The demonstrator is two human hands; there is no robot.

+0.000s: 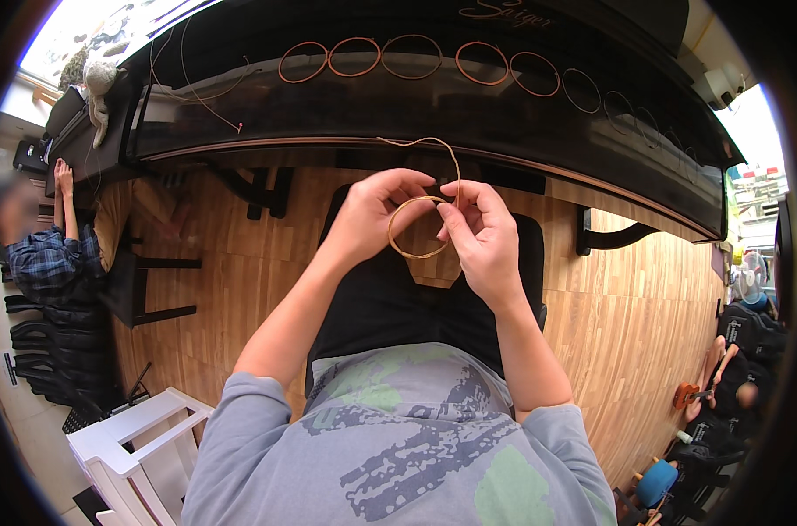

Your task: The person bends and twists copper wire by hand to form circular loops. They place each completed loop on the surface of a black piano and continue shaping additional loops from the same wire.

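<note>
A thin coppery wire coil (414, 252) hangs between both hands above my lap. My left hand (376, 213) pinches the coil's upper left side. My right hand (479, 235) pinches its upper right side, where the wire's loose end (433, 141) arcs up and over toward the black piano lid (398, 105). Several similar wire coils (411, 57) lie in a row on that lid, some orange, the ones at the right darker.
A loose strand of wire (207, 95) trails across the lid's left part. A person in a plaid shirt (41, 254) sits at the far left. A white wooden stand (140, 438) is at lower left, black bags (744, 333) at the right, wood flooring (635, 316) below.
</note>
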